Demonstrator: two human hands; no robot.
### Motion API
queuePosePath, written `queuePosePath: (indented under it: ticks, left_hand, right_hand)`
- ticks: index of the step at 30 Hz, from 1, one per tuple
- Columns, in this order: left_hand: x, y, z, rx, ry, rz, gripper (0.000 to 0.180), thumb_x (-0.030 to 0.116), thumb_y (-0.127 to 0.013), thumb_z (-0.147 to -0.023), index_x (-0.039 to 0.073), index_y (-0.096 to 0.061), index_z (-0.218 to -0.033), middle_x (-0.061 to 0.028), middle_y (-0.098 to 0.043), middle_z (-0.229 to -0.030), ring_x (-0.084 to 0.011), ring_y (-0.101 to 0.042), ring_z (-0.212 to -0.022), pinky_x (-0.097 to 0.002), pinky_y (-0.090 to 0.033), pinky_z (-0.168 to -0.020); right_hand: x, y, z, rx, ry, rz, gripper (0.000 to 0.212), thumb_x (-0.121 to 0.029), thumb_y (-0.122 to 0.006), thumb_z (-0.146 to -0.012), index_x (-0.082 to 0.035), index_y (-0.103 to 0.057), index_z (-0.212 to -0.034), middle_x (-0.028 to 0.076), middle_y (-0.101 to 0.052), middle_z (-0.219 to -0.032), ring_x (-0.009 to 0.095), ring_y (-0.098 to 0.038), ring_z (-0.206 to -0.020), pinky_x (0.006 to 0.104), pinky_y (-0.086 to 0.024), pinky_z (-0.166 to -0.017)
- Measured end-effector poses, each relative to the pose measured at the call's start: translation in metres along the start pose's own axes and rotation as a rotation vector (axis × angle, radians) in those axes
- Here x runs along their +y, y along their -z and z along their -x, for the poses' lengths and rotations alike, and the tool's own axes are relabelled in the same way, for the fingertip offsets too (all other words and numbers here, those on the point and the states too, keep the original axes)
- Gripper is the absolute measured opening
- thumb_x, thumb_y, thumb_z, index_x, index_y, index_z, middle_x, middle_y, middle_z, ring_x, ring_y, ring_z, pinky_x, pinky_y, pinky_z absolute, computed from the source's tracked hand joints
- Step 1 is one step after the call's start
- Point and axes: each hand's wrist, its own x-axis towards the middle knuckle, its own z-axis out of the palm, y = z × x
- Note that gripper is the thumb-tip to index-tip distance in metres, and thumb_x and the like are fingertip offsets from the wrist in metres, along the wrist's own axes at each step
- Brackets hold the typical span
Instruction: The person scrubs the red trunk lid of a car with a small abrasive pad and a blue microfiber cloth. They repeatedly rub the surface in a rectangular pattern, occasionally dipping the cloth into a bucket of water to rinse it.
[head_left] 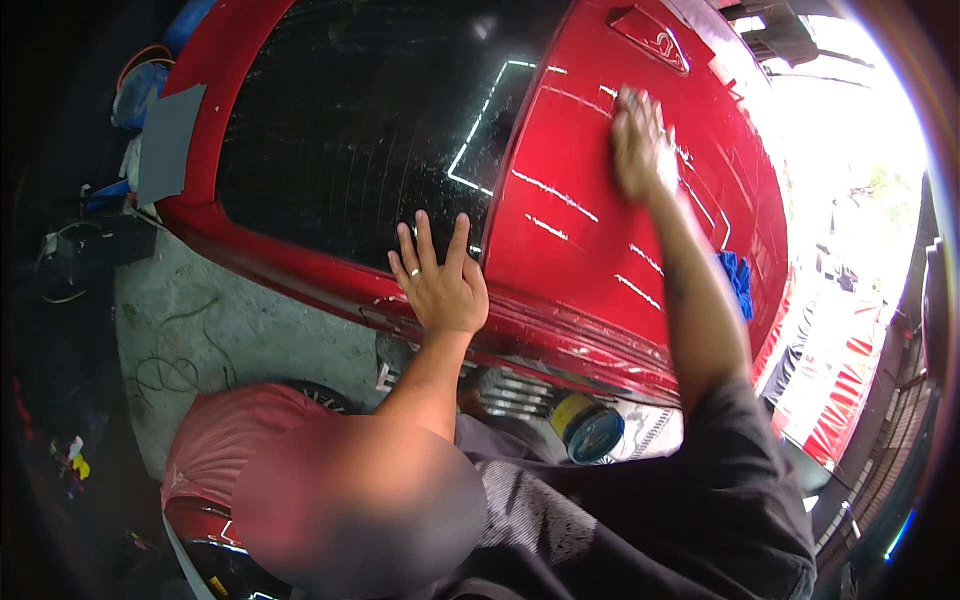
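A glossy red car body point(570, 250) with a dark rear window point(370, 120) fills the middle of the view. My left hand point(442, 292) lies with fingers spread at the window's lower edge, a ring on one finger. Farther right, my right hand point(640, 145) is stretched out flat over the red panel, slightly smeared by motion. Whether anything is under its palm is hidden. Bright lines of reflected light cross the paint and the glass. Beyond the right hand, a raised red emblem piece point(650, 38) sits on the panel.
A crumpled blue cloth point(737, 283) lies on the car's right side. Below the body stands a round bucket point(590, 430). A grey sheet point(172, 145) covers part of the left bodywork. Thin hose or cord point(165, 375) loops on the concrete floor. Maroon fabric point(215, 430) is at lower left.
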Motion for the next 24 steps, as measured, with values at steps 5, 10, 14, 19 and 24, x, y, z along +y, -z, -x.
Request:
queuePosePath:
  ticks: [5, 10, 14, 19, 24]
  left_hand:
    - [0.006, 0.0, 0.0, 0.009, 0.0, 0.013, 0.056, 0.018, -0.059, -0.102, 0.032, -0.063, -0.156, -0.022, -0.042, -0.172, -0.0511, -0.033, -0.161, -0.0727, -0.024, -0.127]
    - [0.003, 0.001, 0.0, 0.029, 0.026, 0.013, 0.056, 0.019, -0.059, -0.102, 0.032, -0.063, -0.157, -0.0209, -0.041, -0.174, -0.0514, -0.032, -0.162, -0.0728, -0.023, -0.127]
    - [-0.003, -0.001, -0.001, 0.021, 0.029, -0.009, 0.056, 0.02, -0.059, -0.103, 0.033, -0.062, -0.157, -0.0212, -0.041, -0.174, -0.0509, -0.032, -0.162, -0.072, -0.022, -0.128]
    - [0.008, 0.0, 0.001, 0.006, -0.027, 0.048, 0.055, 0.02, -0.059, -0.103, 0.032, -0.063, -0.157, -0.0236, -0.042, -0.172, -0.0523, -0.032, -0.161, -0.0724, -0.022, -0.128]
    - [-0.005, -0.001, 0.002, 0.007, 0.021, 0.0, 0.057, 0.02, -0.06, -0.102, 0.033, -0.062, -0.157, -0.0217, -0.04, -0.174, -0.0519, -0.032, -0.161, -0.0732, -0.023, -0.127]
  right_hand:
    - [0.008, -0.012, -0.027, 0.041, -0.036, -0.019, 0.062, -0.041, -0.037, -0.117, -0.01, -0.036, -0.17, 0.021, -0.029, -0.179, 0.046, -0.025, -0.166, 0.0667, -0.021, -0.133]
    - [-0.128, 0.016, 0.249, -0.309, 0.045, -0.138, 0.073, -0.035, -0.057, -0.108, -0.008, -0.034, -0.173, 0.027, -0.023, -0.18, 0.048, -0.014, -0.169, 0.0675, -0.011, -0.133]
    - [-0.099, 0.018, 0.152, -0.162, 0.155, -0.009, 0.068, -0.036, -0.045, -0.114, -0.011, -0.029, -0.175, 0.023, -0.022, -0.182, 0.043, -0.016, -0.169, 0.065, -0.008, -0.135]
    - [-0.016, 0.009, -0.068, 0.007, -0.084, -0.009, 0.06, -0.042, -0.031, -0.118, -0.012, -0.037, -0.17, 0.02, -0.033, -0.178, 0.043, -0.028, -0.166, 0.0665, -0.025, -0.132]
    - [-0.113, 0.004, 0.109, -0.049, 0.096, -0.053, 0.067, -0.036, -0.041, -0.116, -0.008, -0.025, -0.174, 0.026, -0.019, -0.181, 0.045, -0.014, -0.169, 0.0674, -0.017, -0.134]
